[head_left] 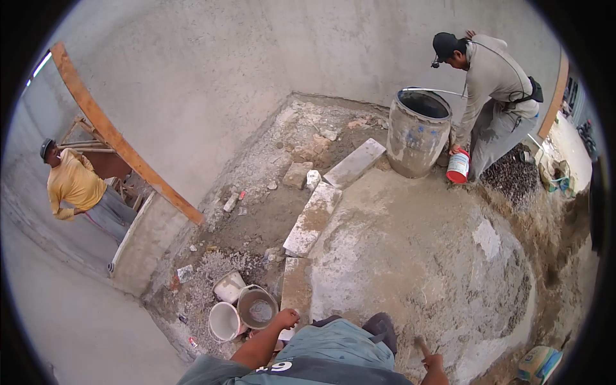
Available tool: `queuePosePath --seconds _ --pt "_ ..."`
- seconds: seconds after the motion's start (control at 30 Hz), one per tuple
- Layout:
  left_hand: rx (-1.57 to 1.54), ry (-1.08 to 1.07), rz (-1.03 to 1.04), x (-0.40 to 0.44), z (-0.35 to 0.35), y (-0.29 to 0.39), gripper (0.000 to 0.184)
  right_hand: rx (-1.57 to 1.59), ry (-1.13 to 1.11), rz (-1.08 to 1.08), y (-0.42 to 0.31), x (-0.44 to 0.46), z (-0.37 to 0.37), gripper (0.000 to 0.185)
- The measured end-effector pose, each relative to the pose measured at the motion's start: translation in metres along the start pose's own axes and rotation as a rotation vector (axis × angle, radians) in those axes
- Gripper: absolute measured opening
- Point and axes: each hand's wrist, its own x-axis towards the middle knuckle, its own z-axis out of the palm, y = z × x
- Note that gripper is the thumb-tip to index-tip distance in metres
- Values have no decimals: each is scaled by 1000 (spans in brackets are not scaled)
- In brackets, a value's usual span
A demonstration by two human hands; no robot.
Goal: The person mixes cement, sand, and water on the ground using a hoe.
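My left hand (287, 318) is closed, its fingers curled in front of my shirt, just right of the buckets; whatever may be in it is hidden. At the lower right, my right hand (434, 364) grips a brown wooden handle (421, 347), whose far end I cannot make out against the ground. Beside my left forearm stand a grey-lined bucket (249, 319) and a white bucket (218, 321). Another white bucket (229, 286) leans behind them. Under my body lies a wide, damp grey patch of cement or mortar (398, 256).
Concrete blocks (313, 218) line the patch's left edge. A co-worker (494, 83) bends by a large drum (418, 141), holding a red-and-white pail (457, 167). Another person (77, 183) stands beyond a wooden beam (122, 141). A gravel pile (512, 176) and a bag (540, 364) lie right.
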Motion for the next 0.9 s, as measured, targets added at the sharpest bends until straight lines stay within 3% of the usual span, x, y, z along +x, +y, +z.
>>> queuePosePath --seconds 0.13,0.4,0.6,0.67,0.73,0.83,0.9 --pt "-16 29 -12 -10 -4 -3 27 -321 64 -146 14 38 13 30" --pt "-50 60 -86 -31 6 -48 30 -88 -36 -60 -61 5 5 29" --pt "73 69 -46 -14 7 -86 31 65 -99 -11 -28 8 -16 29" --pt "69 63 -42 -10 8 -78 31 -118 -111 -104 -18 18 -16 31" --pt "5 42 -49 -5 10 -65 30 -105 -106 55 -14 4 -21 31" --pt "-60 18 -68 6 12 -28 25 -179 -58 -10 2 -8 -26 37" --pt "-76 23 -61 9 15 4 23 -287 42 -100 30 37 -7 39"
